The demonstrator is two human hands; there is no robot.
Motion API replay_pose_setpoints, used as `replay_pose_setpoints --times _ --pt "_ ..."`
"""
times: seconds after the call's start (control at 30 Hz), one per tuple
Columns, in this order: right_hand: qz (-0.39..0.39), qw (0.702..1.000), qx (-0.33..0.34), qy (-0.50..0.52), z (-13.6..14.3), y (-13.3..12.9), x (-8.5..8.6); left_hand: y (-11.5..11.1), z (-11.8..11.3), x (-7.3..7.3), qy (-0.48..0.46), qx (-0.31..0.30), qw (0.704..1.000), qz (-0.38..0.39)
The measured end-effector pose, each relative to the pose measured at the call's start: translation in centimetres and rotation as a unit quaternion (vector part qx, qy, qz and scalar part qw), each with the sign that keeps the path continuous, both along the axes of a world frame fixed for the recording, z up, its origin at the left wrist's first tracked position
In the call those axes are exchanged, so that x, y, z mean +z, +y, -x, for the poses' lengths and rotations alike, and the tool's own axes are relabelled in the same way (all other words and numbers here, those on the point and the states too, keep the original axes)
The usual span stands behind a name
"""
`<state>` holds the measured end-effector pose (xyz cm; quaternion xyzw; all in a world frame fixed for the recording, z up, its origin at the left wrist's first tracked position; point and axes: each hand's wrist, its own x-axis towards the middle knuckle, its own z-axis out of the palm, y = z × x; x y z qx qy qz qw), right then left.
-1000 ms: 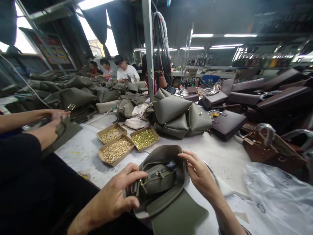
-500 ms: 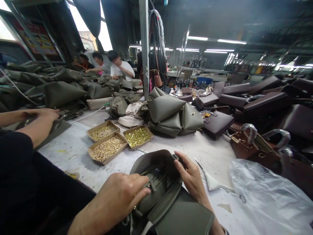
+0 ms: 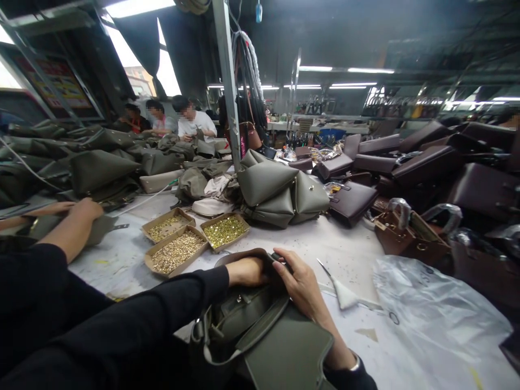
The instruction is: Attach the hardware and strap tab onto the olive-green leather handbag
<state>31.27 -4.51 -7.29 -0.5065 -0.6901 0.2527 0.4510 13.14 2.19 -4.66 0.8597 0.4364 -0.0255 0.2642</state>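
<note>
An olive-green handbag [image 3: 288,346] lies open in front of me. My right hand [image 3: 300,281] grips its upper rim at the far right side, thumb and fingers closed on the edge. Reaching into the bag's mouth is my left hand [image 3: 249,271], its fingers hidden by the bag. Just beyond the bag are three shallow cardboard trays. Gold-coloured small metal pieces [image 3: 175,252] fill the front one, and brighter yellow pieces [image 3: 226,232] lie in the right tray [image 3: 204,226].
A co-worker's hands [image 3: 83,214] handle olive material at left. Olive bags [image 3: 270,187] are heaped behind the trays. At right are brown handbags [image 3: 410,233], a clear plastic bag [image 3: 430,303] and a pointed tool with a white wrapped end [image 3: 343,292]. A metal post [image 3: 227,81] rises behind.
My left hand has moved from over the bag's near side forward into its opening. My right hand keeps its hold on the rim. The view has shifted slightly.
</note>
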Motion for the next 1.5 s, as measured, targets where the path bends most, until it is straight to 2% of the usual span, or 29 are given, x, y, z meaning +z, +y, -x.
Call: replay_pose_setpoints --times 0.1,0.2,0.33,0.43,0.5,0.6,0.67,0.77,0.93,1.03,1.23,1.37,1.5 --pt "-0.010 1.000 -0.003 0.005 0.1 0.4 0.0 0.2 -0.9 -1.0 0.011 0.003 1.000 0.026" --pt "-0.009 1.000 -0.005 0.008 0.0 0.6 0.0 0.2 -1.1 -1.0 0.004 0.019 0.999 0.051" --pt "-0.005 1.000 -0.016 0.008 -0.2 0.5 -0.1 0.3 -0.1 0.8 -0.048 0.035 0.996 0.074" --pt "-0.008 0.999 -0.030 0.024 -0.3 0.3 -0.1 -0.3 1.0 2.8 -0.069 0.014 0.991 0.118" --pt "-0.007 0.999 -0.035 0.040 -0.3 0.1 -0.1 -1.0 1.7 4.0 -0.114 -0.009 0.982 0.153" --pt "0.001 0.998 -0.040 0.057 -0.3 0.0 -0.1 -2.3 2.5 5.2 -0.230 -0.054 0.964 0.119" --pt "0.003 0.997 -0.041 0.058 -0.3 -0.1 -0.1 -2.8 2.8 5.6 -0.261 -0.085 0.958 0.087" --pt "0.011 0.998 -0.035 0.058 -0.4 -0.2 0.0 -3.1 3.0 5.3 -0.252 -0.102 0.957 0.104" --pt "0.062 0.993 -0.044 0.095 -0.2 -0.2 -0.2 -2.8 2.8 4.0 -0.185 -0.024 0.981 0.055" --pt "0.065 0.993 -0.042 0.094 -0.2 -0.3 -0.2 -2.7 2.6 3.6 -0.204 -0.018 0.978 0.041" --pt "-0.003 1.000 -0.030 0.000 -0.5 -0.3 0.1 -2.5 2.2 3.1 -0.267 0.010 0.959 0.092" --pt "-0.113 0.987 -0.068 -0.088 -0.7 -0.1 0.3 -2.2 2.3 3.0 -0.292 0.024 0.946 0.140" --pt "-0.155 0.978 -0.033 -0.135 -0.7 0.0 1.0 -2.5 2.7 3.5 -0.309 0.012 0.942 0.131"
